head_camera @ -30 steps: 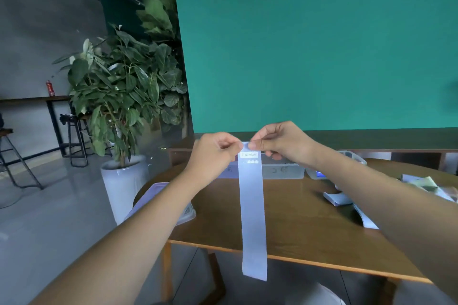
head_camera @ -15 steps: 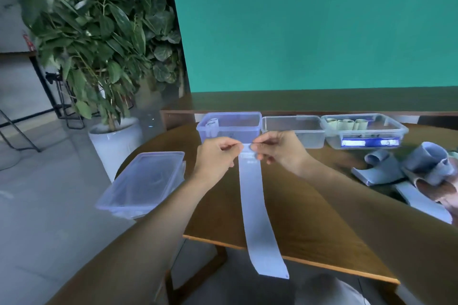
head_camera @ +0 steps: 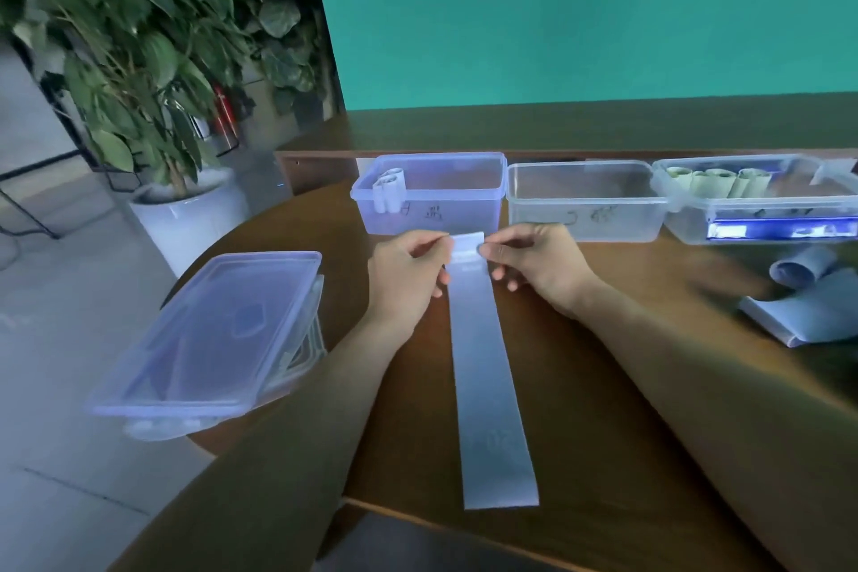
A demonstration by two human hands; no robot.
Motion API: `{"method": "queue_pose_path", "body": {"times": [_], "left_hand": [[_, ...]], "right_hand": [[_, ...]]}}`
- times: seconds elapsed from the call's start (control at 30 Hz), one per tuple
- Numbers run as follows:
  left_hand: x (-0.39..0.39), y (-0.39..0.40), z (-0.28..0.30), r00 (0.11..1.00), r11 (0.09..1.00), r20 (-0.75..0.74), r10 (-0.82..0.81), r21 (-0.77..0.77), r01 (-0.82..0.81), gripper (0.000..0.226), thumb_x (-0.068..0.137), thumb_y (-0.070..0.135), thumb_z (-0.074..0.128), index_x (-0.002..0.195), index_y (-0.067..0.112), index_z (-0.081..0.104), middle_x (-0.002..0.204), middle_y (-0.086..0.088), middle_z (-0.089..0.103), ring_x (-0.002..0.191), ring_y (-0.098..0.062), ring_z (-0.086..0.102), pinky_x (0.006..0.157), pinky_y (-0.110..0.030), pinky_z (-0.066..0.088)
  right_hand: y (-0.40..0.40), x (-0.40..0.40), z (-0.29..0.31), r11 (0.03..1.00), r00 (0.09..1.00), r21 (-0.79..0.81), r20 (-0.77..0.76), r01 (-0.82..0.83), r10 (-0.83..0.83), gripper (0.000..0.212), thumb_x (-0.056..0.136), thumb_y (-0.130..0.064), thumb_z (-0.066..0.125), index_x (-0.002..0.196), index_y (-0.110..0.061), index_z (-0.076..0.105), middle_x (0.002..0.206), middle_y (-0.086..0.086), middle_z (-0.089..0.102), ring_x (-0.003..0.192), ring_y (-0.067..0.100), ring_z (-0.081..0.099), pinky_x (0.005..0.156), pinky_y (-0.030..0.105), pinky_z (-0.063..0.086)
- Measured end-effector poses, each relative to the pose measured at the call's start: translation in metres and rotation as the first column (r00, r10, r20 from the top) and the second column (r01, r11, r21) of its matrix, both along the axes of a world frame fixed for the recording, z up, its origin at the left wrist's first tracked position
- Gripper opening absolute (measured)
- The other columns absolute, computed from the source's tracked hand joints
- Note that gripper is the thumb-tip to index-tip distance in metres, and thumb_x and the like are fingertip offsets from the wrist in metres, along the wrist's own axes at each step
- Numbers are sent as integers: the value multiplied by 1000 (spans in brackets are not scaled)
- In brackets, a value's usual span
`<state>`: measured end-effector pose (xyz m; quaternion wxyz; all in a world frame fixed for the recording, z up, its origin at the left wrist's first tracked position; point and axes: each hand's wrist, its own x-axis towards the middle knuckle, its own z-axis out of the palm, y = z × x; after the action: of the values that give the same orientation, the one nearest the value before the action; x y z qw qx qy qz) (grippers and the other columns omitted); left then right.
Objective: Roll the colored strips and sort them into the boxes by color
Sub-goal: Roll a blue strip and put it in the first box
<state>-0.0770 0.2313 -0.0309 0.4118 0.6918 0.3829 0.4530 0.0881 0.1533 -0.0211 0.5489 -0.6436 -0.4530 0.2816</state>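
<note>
I see the fingers of my left hand and right hand pinching the far end of a pale blue strip, which lies flat down the wooden surface at frame centre. Behind it stand three clear boxes; their handwritten labels are too blurred to read, and the right one is cut off.

Pale blue strip flat along the wooden table, far end pinched by left hand and right hand. Beyond, three clear boxes in a row: left box holding pale rolls, middle box, right box holding greenish rolls. Stacked lids at the table's left edge.
</note>
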Motion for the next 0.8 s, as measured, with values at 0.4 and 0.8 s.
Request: {"method": "queue_pose_path", "body": {"times": [0.4, 0.8], "left_hand": [[15, 29, -4, 990, 988, 42, 133, -90, -128, 29, 92, 21, 71, 120, 17, 67, 93, -1, 74, 69, -11, 73, 62, -23, 59], [-38, -61, -1, 972, 993, -229, 61, 116, -35, 25, 91, 24, 69, 116, 28, 68, 100, 19, 69, 95, 5, 63, 90, -10, 46]], "right_hand": [[29, -3, -7, 996, 994, 56, 72, 75, -79, 8, 94, -13, 73, 100, -9, 70, 78, 8, 75, 55, 12, 69, 59, 19, 56], [-78, -28, -11, 974, 911, -12, 351, -228, 218, 23, 88, -28, 78, 110, -22, 74, 105, -11, 75, 100, -2, 69, 98, 18, 51]]}}
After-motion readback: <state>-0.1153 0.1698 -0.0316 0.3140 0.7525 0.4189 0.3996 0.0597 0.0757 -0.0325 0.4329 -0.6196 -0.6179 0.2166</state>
